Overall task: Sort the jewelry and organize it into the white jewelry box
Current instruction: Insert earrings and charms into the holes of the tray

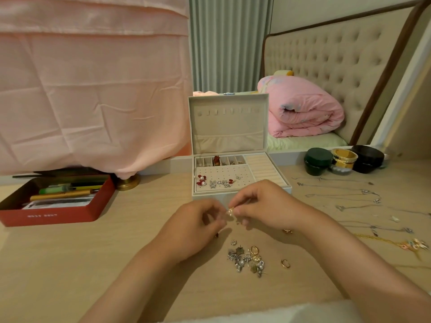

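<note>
Left hand [198, 226] and right hand [263, 203] both pinch one small gold earring [231, 211] at the fingertips. White jewelry box [228, 136] is open just beyond the grip, its perforated stud panel [224, 174] closest, straight ahead. Right hand looks nearer. Loose pile [248, 259] lies on the person's side of the grip.

Both hands meet just in front of the white jewelry box [210, 198]: left hand [198, 226] and right hand [261, 206] pinch a small gold piece [231, 211] between fingertips. Box lid [228, 127] upright, earrings [219, 182] on the front panel. Mixed jewelry pile [248, 259] near the worktop's [93, 252] front edge, gold ring [285, 263] just right of it. Necklaces [363, 194] laid out toward the right edge, red tin [51, 215] at the left, three jars [344, 159] at the back right.
</note>
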`<state>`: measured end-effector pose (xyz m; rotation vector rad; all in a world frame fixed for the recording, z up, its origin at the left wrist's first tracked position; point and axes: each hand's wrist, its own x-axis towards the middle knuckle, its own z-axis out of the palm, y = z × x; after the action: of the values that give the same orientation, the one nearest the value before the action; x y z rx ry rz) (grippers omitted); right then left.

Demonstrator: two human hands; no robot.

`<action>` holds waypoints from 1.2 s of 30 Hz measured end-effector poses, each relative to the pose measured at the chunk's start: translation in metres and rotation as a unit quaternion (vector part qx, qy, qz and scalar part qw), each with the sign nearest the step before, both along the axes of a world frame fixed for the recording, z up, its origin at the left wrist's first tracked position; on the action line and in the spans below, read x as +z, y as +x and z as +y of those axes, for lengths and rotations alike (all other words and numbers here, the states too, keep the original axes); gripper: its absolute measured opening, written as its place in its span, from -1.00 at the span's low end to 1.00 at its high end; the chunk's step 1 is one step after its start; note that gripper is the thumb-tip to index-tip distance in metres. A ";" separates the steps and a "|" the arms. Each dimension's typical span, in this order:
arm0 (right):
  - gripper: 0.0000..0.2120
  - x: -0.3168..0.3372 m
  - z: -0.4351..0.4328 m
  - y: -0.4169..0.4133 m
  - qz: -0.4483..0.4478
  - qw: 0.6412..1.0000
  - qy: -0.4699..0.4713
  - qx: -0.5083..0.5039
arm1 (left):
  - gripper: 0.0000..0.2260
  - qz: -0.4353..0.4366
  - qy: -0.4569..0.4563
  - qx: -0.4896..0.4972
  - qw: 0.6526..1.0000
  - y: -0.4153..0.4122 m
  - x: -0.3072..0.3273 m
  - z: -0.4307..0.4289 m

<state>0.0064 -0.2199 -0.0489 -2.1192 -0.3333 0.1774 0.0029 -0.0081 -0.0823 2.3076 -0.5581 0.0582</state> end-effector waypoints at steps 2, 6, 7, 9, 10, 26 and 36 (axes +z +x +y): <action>-0.90 0.004 0.001 -0.001 0.010 0.999 0.029 -0.009 | -0.79 0.027 -0.122 0.028 0.992 -0.002 0.002 -0.008; -0.89 0.009 0.004 -0.003 0.037 0.995 0.097 -0.003 | -0.73 0.088 -0.288 0.026 0.953 -0.007 0.007 -0.018; -0.88 0.008 0.005 -0.002 0.035 0.993 0.111 -0.005 | -0.73 0.096 -0.309 0.030 0.946 -0.008 0.008 -0.018; -0.88 0.007 0.006 -0.001 0.035 0.991 0.130 -0.012 | -0.76 0.111 -0.357 0.040 0.926 -0.012 0.012 -0.020; -0.87 0.007 0.007 -0.001 0.035 0.990 0.138 -0.011 | -0.79 0.120 -0.380 0.045 0.916 -0.013 0.014 -0.020; -0.80 0.009 0.013 -0.008 0.051 0.977 0.205 0.020 | -0.80 0.204 -0.417 0.043 0.885 -0.017 0.020 -0.021; -0.86 0.006 0.021 -0.007 0.047 0.969 0.239 -0.030 | -0.95 0.178 -0.354 0.045 0.917 -0.005 0.025 -0.013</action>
<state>-0.0005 -0.1992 -0.0427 -1.6347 -0.2280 0.1442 -0.0024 -0.0213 -0.0575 1.5766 -0.1892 -0.1018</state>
